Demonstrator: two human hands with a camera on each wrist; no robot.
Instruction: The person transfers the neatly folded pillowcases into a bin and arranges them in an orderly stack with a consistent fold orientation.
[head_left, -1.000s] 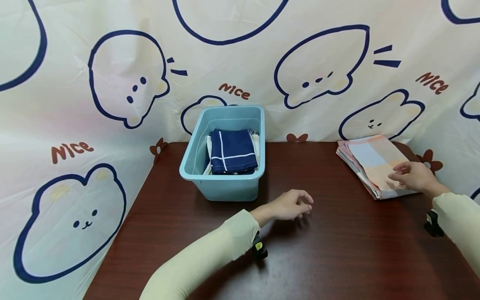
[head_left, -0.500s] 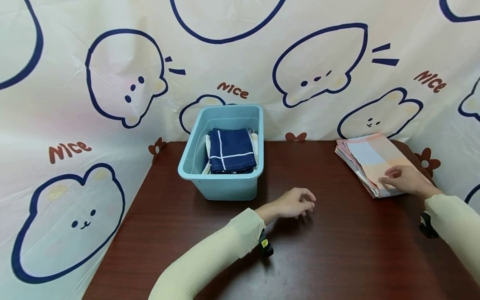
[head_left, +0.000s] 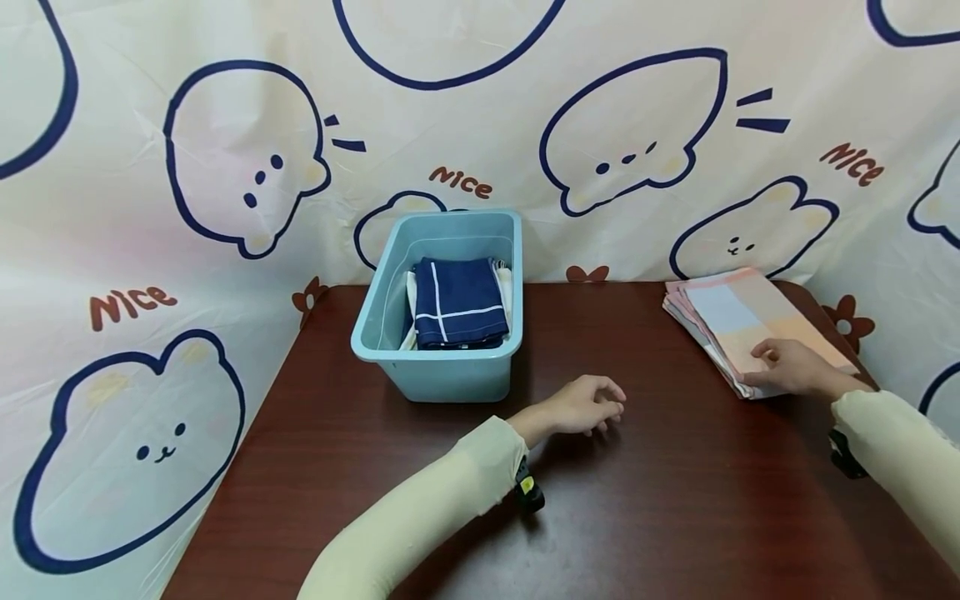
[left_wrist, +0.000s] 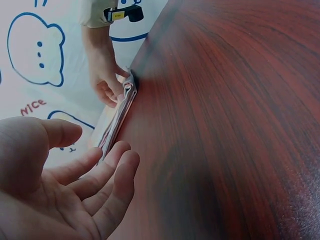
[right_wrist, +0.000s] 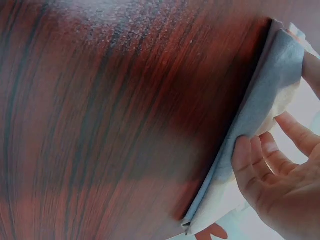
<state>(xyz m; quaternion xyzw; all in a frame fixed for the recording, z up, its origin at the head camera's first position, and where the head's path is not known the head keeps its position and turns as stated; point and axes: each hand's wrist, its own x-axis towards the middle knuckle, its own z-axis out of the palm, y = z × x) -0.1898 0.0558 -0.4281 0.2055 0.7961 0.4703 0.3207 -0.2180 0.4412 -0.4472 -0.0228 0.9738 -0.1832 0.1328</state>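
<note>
A folded checked cloth (head_left: 738, 312) in peach, pink and pale blue lies layered at the table's back right. My right hand (head_left: 795, 368) is over its near edge, thumb toward the near left corner. In the right wrist view the fingertips (right_wrist: 243, 147) rest along the grey-blue front fold of the cloth (right_wrist: 280, 67), and the fingers are only loosely bent. My left hand (head_left: 581, 406) hovers low over the middle of the table, fingers relaxed. Seen from the left wrist, its palm (left_wrist: 65, 195) holds nothing.
A light blue plastic bin (head_left: 442, 379) stands left of centre at the back. Inside lies a folded navy cloth (head_left: 461, 300) with white lines, over paler fabric. Dark reddish-brown table (head_left: 637, 517) spreads below; a printed curtain (head_left: 480, 125) hangs behind and at the sides.
My right hand has slid left along the near edge of the checked cloth to its near left part. The left hand has barely shifted. The head view has turned slightly.
</note>
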